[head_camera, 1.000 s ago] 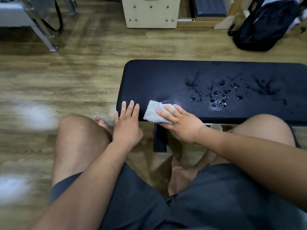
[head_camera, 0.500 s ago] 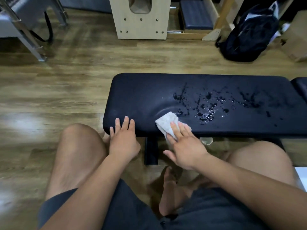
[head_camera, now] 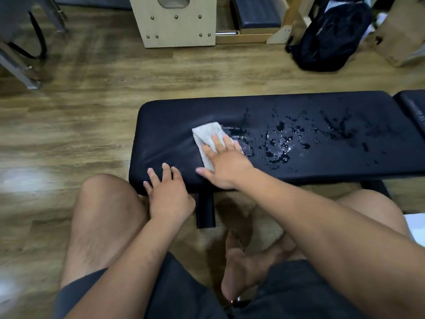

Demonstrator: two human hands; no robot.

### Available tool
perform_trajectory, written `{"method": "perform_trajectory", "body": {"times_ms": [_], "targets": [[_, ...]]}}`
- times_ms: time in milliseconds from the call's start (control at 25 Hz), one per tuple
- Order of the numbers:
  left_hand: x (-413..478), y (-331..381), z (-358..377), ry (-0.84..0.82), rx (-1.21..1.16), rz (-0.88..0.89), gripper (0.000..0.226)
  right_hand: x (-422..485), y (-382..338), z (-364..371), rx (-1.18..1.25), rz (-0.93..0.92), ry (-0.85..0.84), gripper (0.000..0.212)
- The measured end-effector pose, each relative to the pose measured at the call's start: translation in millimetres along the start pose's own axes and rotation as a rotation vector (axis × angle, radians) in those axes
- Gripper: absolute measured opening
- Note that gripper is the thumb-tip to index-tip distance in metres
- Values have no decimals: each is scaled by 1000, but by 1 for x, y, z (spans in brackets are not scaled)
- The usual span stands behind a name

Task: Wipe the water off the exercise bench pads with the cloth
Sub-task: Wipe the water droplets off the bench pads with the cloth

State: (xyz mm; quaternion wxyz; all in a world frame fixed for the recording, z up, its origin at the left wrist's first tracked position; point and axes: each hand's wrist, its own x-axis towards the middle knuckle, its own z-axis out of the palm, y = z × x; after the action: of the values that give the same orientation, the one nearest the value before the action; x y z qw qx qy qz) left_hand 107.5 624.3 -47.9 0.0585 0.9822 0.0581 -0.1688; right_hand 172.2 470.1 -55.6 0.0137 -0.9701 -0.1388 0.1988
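A long, black, smooth-skinned padded bench pad [head_camera: 299, 139] with rounded corners lies across the middle of a brown wood-grain plank floor [head_camera: 69, 134]. Its surface dents softly under pressure. Glossy beads and streaks of spilled water [head_camera: 282, 143] are scattered over its middle and right part; the left part looks matte, with faint smears.

A small, pale grey, folded terry cloth [head_camera: 208, 134] lies flat on the pad at the left edge of the wet patch. The right hand [head_camera: 224, 164] is spread open, palm down, its fingers pressing the near half of the cloth against the pad; it grips nothing. The left hand [head_camera: 169, 192] is also open, its fingers draped over the near left edge of the pad, holding nothing.

A second black pad [head_camera: 411, 107] is cut off at the right edge, just beside the first. A square black post [head_camera: 205, 210] shows beneath the bench; the rest of the frame is hidden.

Beyond the bench stand a pale wooden box with round metal studs [head_camera: 174, 24], a limp black fabric backpack [head_camera: 328, 35] and a brown cardboard box [head_camera: 400, 35], all partly cut off; what they hold cannot be seen. Bare knees, a bare foot and dark grey shorts [head_camera: 184, 293] fill the foreground.
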Motion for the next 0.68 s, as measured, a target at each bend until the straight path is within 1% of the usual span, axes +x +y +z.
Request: {"method": "perform_trajectory", "body": {"times_ms": [120, 240, 280, 320, 400, 520, 680], "targets": [[-3, -1, 1, 10, 5, 1, 75, 6, -9, 2, 27, 51, 39, 77], [4, -3, -1, 160, -124, 23, 63, -45, -19, 24, 60, 65, 71, 76], [7, -1, -1, 184, -134, 60, 64, -66, -22, 31, 55, 63, 61, 77], [9, 2, -1, 172, -106, 102, 69, -83, -22, 35, 53, 64, 47, 77], [11, 8, 1, 109, 7, 147, 79, -95, -17, 34, 62, 67, 13, 76], [13, 10, 4, 80, 80, 143, 80, -65, -2, 21, 67, 100, 2, 78], [19, 12, -2, 34, 78, 137, 80, 26, 31, -19, 98, 165, -59, 79]]}}
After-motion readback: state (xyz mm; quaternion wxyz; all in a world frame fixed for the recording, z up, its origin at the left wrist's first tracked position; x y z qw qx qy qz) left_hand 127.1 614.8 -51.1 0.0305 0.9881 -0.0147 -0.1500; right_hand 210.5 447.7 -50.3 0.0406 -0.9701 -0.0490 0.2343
